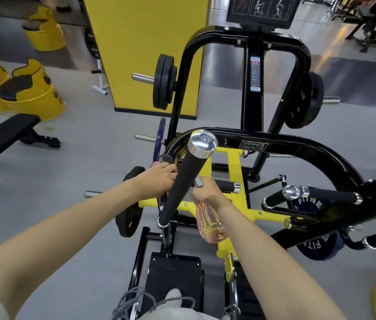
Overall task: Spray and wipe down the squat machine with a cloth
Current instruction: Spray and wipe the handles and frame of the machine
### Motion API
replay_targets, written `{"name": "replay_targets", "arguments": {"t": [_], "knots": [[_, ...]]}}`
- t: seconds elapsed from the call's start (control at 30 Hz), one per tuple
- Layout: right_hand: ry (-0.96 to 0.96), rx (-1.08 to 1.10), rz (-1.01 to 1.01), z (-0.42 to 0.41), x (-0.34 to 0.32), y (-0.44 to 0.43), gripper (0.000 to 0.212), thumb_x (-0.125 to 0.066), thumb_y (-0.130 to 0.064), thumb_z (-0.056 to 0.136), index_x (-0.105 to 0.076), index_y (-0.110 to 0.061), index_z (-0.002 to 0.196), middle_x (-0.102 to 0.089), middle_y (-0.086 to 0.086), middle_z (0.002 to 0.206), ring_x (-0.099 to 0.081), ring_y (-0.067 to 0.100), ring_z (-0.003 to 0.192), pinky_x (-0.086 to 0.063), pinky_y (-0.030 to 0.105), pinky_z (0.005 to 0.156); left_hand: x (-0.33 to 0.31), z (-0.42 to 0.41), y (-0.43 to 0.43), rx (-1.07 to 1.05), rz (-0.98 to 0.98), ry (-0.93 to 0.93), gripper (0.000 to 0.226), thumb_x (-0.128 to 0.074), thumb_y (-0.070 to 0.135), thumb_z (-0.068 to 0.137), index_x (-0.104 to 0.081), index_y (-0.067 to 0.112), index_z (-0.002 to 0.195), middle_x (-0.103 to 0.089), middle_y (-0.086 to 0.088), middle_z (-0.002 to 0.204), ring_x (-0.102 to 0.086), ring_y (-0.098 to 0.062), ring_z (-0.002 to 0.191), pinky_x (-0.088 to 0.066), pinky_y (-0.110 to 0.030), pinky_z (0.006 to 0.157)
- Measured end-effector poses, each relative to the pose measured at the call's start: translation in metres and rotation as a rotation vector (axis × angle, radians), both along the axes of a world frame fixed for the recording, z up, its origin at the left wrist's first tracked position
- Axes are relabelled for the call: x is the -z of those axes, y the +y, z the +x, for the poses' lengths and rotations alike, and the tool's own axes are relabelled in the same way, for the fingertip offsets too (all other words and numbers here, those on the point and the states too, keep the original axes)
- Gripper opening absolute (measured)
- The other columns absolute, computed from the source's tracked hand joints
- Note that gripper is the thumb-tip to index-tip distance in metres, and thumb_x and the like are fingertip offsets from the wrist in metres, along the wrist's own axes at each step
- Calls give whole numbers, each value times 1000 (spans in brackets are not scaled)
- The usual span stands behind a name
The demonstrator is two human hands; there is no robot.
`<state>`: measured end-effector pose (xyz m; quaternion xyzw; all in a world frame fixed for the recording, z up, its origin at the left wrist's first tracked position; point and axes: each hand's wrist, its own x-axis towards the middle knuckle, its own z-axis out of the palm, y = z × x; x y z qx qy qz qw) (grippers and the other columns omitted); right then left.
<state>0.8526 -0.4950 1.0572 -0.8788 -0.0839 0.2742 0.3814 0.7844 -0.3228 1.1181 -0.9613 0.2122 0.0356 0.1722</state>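
Head | padded handle overlaps spray bottle | bench, yellow barrels left

Handle grip stands btw left hand, on cloth, and right hand; spray bottle hangs under right hand; bench lies far left.

Commercial gym, grey rubber floor, plate-loaded squat machine, weight plates, flat bench, yellow barrel seats
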Motion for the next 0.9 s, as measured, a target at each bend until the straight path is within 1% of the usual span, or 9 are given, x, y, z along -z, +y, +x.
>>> {"name": "replay_targets", "arguments": {"t": [0.03,0.1,0.17,0.37,0.5,0.6,0.77,0.83,0.9], "knots": [[3,-25,-6,-2,-5,1,33,-51,-8,59,-59,-11,90,-62,13,75,-65,36,75,-56,43,65,-1,-3,1,103,-84,43,26,-84,21,68,-71,22,90,-68,4,104,-55,-12,103,-45,-23,92],[-14,-41,-20,-4,-9,1,39,-51,-10,56,-59,-12,94,-63,13,77,-65,37,77,-56,46,67,10,-8,12,218,-9,27,32,-84,11,66,-72,21,94,-65,2,108,-55,-22,109,-48,-39,95],[-9,-41,-39,-4,-9,-2,42,-51,-9,57,-59,-11,98,-62,13,79,-63,37,79,-55,46,69,13,-15,19,290,39,-21,34,-83,8,63,-74,20,94,-64,0,111,-55,-27,110,-48,-44,92],[-25,-33,-57,-6,-13,-2,32,-52,-5,62,-58,-10,93,-60,13,76,-62,36,77,-54,44,69,37,-29,34,252,-6,-138,41,-81,10,67,-71,16,106,-61,-4,113,-55,-29,105,-44,-43,91],[-63,-29,-76,-8,-14,0,27,-52,-5,68,-58,-10,93,-63,15,84,-63,36,81,-54,44,72,53,-32,27,206,-250,-398,21,-55,5,84,-67,9,101,-62,-8,102,-51,-27,97,-37,-37,86],[-94,-37,-106,-11,-14,0,23,-52,-3,71,-57,-11,93,-62,13,85,-61,35,82,-51,40,69,65,-31,28,182,-258,-443,28,-43,4,88,-69,8,99,-63,-9,102,-56,-29,99,-46,-38,87],[-94,-84,-119,-8,-14,-2,24,-52,-4,71,-55,-6,95,-60,12,81,-62,35,80,-49,38,65,83,-35,31,129,-338,-502,16,-56,-1,85,-60,7,99,-56,-10,110,-51,-27,106,-49,-39,88],[-94,-107,-122,-8,-12,-2,24,-52,-7,70,-54,-10,94,-62,11,81,-63,32,78,-54,43,69,94,-42,34,-54,-519,-505,22,-58,-6,82,-54,9,97,-54,-7,109,-53,-25,100,-47,-30,85],[-93,-121,-99,-8,-9,-3,27,-51,-14,66,-53,-15,93,-62,11,82,-63,33,80,-54,48,71,99,-52,40,-565,-925,-476,24,-53,-10,83,-56,13,90,-54,-2,99,-57,-26,93,-45,-19,76]]}}
